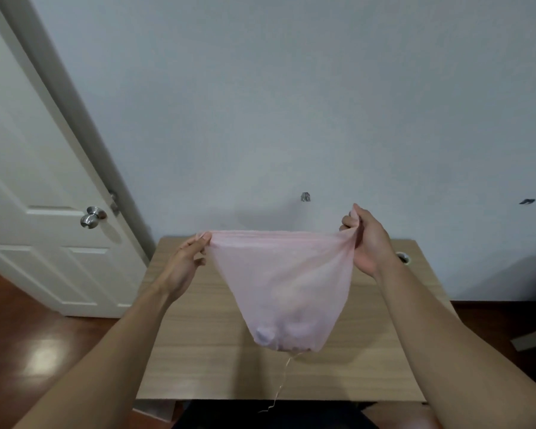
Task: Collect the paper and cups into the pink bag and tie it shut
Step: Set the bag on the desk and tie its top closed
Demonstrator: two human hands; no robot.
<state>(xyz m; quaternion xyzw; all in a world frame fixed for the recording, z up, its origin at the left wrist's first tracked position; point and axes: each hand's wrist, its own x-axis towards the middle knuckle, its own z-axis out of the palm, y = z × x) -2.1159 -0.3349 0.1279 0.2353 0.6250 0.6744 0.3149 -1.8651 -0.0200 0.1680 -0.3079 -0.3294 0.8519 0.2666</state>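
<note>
A thin pink bag (pixel 280 283) hangs in the air above the wooden table (pixel 198 351), stretched wide at its top edge. My left hand (pixel 188 261) pinches the bag's left top corner. My right hand (pixel 364 239) grips the gathered right top corner, held a little higher. Pale rounded shapes, likely cups and paper (pixel 265 335), show faintly through the plastic at the bag's bottom. A thin strand (pixel 280 388) trails down from the bag's base past the table's front edge.
The table stands against a pale wall, with a round cable hole (pixel 403 257) at its back right. A white door with a metal knob (pixel 92 216) is at the left. Dark wooden floor lies on both sides.
</note>
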